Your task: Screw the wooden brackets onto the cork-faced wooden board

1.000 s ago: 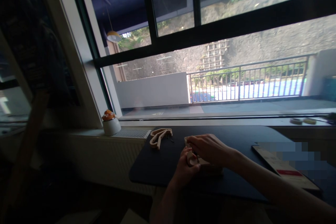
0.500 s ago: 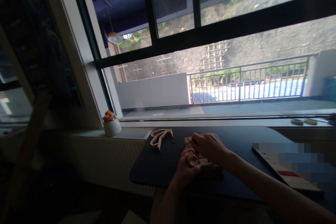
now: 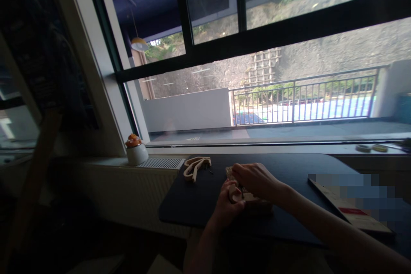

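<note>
A pale wooden piece with a rounded end (image 3: pixel 235 194) sits in my left hand (image 3: pixel 222 209), whose fingers and thumb are closed round it near the table's front edge. My right hand (image 3: pixel 257 180) reaches over from the right, fingers bent down and pressed together above a light patterned wooden part (image 3: pixel 229 172). Whatever its fingertips hold is hidden behind the hand. More wood (image 3: pixel 253 198) shows below my right wrist, partly covered.
A curved wooden frame (image 3: pixel 192 170) lies at the dark table's (image 3: pixel 298 165) back left, with several small dark pieces (image 3: pixel 206 165) beside it. At right is a flat board or box (image 3: pixel 349 211), partly blurred out. An orange-topped white jar (image 3: pixel 136 152) stands on the radiator (image 3: pixel 162 163) by the window.
Both hands stay at the wooden pieces. The right hand's fingers and wrist have shifted very slightly left; little else differs.
</note>
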Available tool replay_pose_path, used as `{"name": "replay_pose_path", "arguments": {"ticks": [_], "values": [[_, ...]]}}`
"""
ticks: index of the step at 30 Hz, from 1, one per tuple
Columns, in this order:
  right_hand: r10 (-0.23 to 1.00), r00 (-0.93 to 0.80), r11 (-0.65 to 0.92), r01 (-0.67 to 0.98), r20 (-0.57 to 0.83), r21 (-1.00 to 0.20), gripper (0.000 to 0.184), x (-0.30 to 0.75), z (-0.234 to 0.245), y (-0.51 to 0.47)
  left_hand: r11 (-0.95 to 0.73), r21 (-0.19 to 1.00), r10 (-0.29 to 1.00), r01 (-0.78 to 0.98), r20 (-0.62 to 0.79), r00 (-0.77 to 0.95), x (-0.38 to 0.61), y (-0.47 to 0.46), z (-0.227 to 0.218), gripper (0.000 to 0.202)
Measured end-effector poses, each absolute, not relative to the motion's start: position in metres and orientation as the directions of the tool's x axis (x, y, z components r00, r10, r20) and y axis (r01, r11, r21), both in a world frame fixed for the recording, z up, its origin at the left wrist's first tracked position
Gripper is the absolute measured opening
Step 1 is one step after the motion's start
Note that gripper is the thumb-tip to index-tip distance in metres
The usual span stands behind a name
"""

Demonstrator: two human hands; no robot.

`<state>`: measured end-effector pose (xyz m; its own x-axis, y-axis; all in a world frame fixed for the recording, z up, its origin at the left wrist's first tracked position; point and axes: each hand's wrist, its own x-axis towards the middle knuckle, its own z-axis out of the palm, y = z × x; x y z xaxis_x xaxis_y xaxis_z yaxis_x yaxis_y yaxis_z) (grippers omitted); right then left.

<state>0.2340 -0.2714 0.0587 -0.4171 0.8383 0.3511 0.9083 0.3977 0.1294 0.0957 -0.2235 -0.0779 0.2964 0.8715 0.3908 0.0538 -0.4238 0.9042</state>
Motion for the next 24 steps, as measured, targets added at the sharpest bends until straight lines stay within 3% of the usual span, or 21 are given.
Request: {"name": "replay_pose_path", "arguments": {"ticks": [7,9,16,20,24], "values": [[0.887,-0.194,0.153,0.98,0.42,0.129,0.033,0.233,0.056,-0.261,-0.439,0.895,0.866,0.078,0.398,0.301,0.095,-0.222,-0.08,0.036],[0.884,-0.216,0.168,0.974,0.415,0.15,0.033,0.236,0.058,-0.262,-0.441,0.894,0.867,0.077,0.402,0.296,0.096,-0.222,-0.081,0.038],[0.787,-0.539,0.48,0.841,0.3,0.251,0.02,0.241,0.071,-0.269,-0.428,0.901,0.875,0.068,0.394,0.281,0.096,-0.223,-0.081,0.035],[0.811,-0.508,0.446,0.858,0.292,0.254,0.019,0.233,0.067,-0.265,-0.421,0.905,0.874,0.06,0.387,0.294,0.095,-0.225,-0.078,0.041],[0.885,-0.359,0.294,0.924,0.295,0.243,0.019,0.226,0.058,-0.256,-0.426,0.901,0.872,0.077,0.387,0.301,0.095,-0.224,-0.08,0.046]]}}
